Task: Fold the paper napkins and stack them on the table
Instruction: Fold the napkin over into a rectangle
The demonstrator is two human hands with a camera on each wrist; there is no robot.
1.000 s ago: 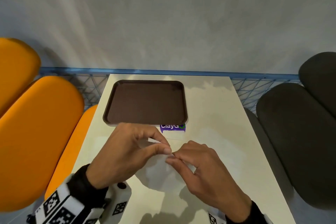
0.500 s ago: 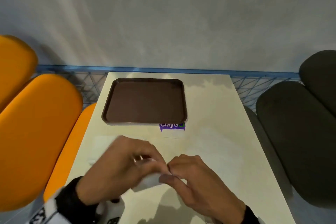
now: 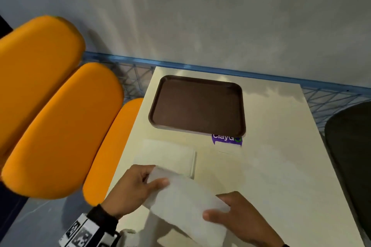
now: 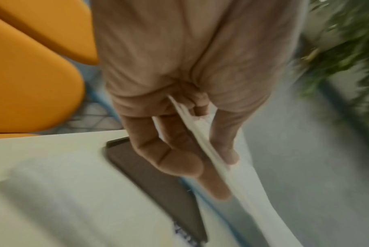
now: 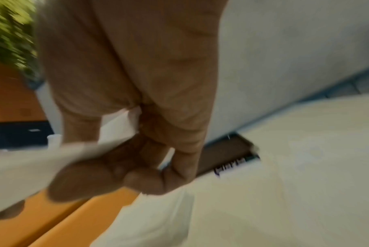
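Soft white napkin (image 3: 184, 204), long folded strip, runs far-left to near-right above the surface (image 3: 281, 166); my left hand (image 3: 132, 188) and right hand (image 3: 239, 218) pinch its ends.

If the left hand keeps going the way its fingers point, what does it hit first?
Probably the stack of folded napkins lying just beyond the left hand, which holds the napkin. The brown tray comes after. Height above the stack is unclear.

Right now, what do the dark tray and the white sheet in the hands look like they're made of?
Tray: likely hard plastic, matte brown, with a moulded raised rim and rounded corners. White sheet: thin paper napkin, soft and matte; it bends and sags between the left hand and right hand.
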